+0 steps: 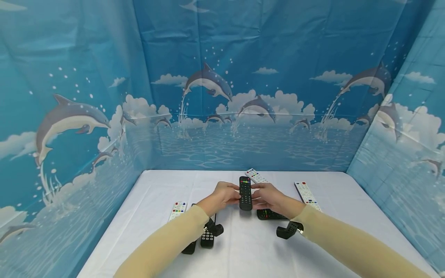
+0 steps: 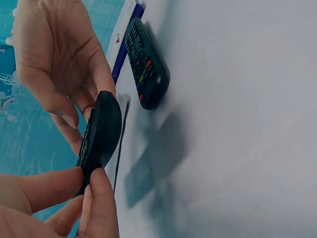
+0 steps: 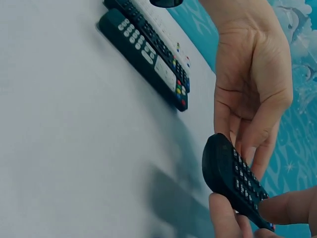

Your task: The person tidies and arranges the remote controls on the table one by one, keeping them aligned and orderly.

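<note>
A black remote control is held up above the white table, its button face toward the head camera and its coloured keys at the far end. My left hand pinches its left edge; in the left wrist view the thumb lies on the button side and a finger on the underside. From the right, my right hand grips the opposite edge, with its thumb against the buttons in the right wrist view. Below the right wrist, another black remote lies partly hidden on the cloth.
Left on the table lie a white remote, a black remote mostly hidden by the left arm, and a black one with pale keys. White remotes lie behind and right. Dolphin-print curtains enclose the table.
</note>
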Tool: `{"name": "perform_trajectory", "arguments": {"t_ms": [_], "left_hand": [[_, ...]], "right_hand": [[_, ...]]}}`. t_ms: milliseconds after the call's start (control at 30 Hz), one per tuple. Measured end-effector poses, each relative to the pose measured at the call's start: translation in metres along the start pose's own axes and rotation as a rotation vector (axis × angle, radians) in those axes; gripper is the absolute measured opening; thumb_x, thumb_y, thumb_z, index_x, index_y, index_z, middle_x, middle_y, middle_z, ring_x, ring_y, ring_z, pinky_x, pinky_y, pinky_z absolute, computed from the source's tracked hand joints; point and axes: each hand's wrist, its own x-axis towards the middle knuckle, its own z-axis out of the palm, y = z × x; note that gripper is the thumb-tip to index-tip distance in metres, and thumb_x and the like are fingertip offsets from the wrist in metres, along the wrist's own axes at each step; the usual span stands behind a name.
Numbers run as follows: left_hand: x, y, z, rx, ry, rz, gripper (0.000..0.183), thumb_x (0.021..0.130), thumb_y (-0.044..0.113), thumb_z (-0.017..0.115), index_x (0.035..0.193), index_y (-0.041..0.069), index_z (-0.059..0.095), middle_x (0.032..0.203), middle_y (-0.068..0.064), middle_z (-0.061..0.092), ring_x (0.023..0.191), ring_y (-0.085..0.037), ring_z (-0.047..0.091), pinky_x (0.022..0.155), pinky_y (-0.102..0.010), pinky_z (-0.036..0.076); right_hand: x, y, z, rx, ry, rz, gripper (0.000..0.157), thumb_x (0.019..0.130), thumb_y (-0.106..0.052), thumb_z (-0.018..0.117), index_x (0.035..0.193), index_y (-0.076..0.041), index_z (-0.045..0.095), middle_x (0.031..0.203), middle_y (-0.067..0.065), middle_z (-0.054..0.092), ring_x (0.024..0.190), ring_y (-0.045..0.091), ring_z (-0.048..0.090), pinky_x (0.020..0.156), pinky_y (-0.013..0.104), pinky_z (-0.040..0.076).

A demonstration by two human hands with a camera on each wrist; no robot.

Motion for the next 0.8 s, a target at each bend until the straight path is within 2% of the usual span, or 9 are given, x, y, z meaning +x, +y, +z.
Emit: {"name": "perform_trajectory", "arguments": {"t_ms": [300, 567, 800], "left_hand": [[-0.021, 0.003, -0.019, 0.006, -0.047, 0.042, 0.038, 0.080, -0.017, 0.070, 0.117, -0.005, 0.070, 0.097, -0.019, 0.068, 0.081, -0.023, 0.072, 0.070, -0.034, 0.062], [-0.036, 0.002, -0.031, 0.047, -0.055, 0.082, 0.038, 0.083, -0.013, 0.071, 0.120, -0.005, 0.069, 0.093, -0.018, 0.070, 0.083, -0.025, 0.073, 0.076, -0.037, 0.062], [-0.049, -0.003, -0.041, 0.100, -0.042, 0.096, 0.036, 0.084, -0.011, 0.071, 0.119, -0.004, 0.069, 0.090, -0.016, 0.071, 0.078, -0.024, 0.073, 0.072, -0.036, 0.063]], "right_hand": [[-0.011, 0.004, 0.014, 0.010, -0.002, -0.083, 0.061, 0.092, 0.007, 0.057, 0.149, -0.007, 0.042, 0.112, 0.024, 0.067, 0.099, 0.031, 0.070, 0.078, 0.042, 0.062], [-0.016, 0.004, 0.028, 0.019, 0.001, -0.072, 0.062, 0.092, 0.005, 0.061, 0.150, -0.010, 0.043, 0.106, 0.023, 0.067, 0.092, 0.028, 0.072, 0.076, 0.041, 0.062], [-0.024, 0.008, 0.040, 0.031, -0.031, -0.081, 0.066, 0.089, 0.007, 0.060, 0.150, -0.009, 0.042, 0.102, 0.022, 0.069, 0.091, 0.027, 0.072, 0.078, 0.042, 0.062]]}}
